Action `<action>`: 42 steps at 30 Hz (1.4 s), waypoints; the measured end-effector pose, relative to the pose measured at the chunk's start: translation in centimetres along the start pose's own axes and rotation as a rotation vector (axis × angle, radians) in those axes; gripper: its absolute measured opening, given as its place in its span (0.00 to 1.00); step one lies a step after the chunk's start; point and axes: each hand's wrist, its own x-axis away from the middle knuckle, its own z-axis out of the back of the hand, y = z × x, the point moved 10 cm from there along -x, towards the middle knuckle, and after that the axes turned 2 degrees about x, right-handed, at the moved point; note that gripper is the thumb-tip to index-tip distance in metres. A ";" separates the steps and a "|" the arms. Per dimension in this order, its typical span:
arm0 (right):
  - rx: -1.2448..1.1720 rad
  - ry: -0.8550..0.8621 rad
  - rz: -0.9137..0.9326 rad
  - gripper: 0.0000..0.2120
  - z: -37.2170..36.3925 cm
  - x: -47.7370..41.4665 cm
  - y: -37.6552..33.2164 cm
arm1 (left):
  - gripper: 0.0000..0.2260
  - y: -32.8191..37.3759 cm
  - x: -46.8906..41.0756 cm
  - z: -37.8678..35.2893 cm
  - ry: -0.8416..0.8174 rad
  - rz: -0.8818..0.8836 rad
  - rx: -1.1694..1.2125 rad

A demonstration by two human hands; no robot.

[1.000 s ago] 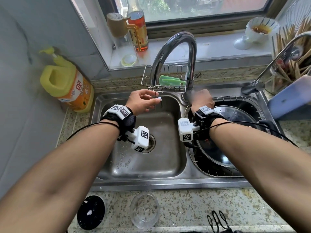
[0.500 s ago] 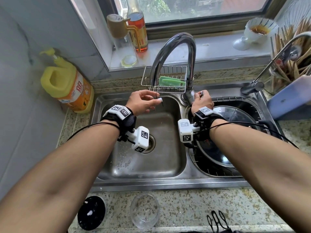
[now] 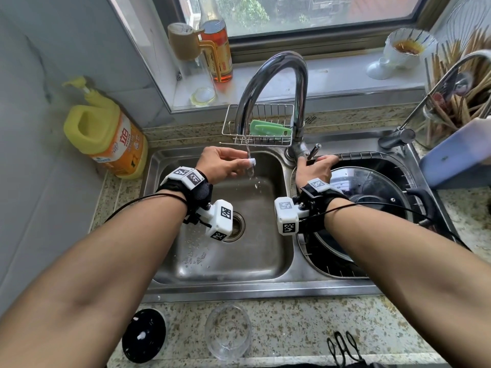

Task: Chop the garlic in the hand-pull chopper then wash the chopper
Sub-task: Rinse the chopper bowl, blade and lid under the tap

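Left hand (image 3: 221,166) is pinching a small white part (image 3: 252,162) under the running curved chrome tap (image 3: 276,75) at 12 o'clock to rinse it, right hand (image 3: 314,168) open on its thin metal lever (image 3: 314,152).

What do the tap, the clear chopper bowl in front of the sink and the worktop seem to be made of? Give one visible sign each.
Tap: polished metal, probably chromed or stainless steel; it mirrors the window light.
Chopper bowl: transparent and glossy, likely plastic, though glass cannot be excluded; the surface beneath shows through it.
Worktop: speckled stone, seemingly polished granite or an imitation; mottled grains throughout.
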 end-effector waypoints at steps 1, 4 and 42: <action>0.024 -0.009 0.023 0.16 -0.2 0.2 -0.2 | 0.08 0.0 0.0 0.0 0.000 -0.001 0.001; 0.113 -0.166 0.238 0.08 -2.3 1.3 -2.1 | 0.09 -0.4 0.2 -0.1 -0.010 0.016 0.060; 0.005 -0.632 0.368 0.12 -6.6 7.0 -5.4 | 0.03 1.0 1.1 -0.5 0.009 0.008 0.016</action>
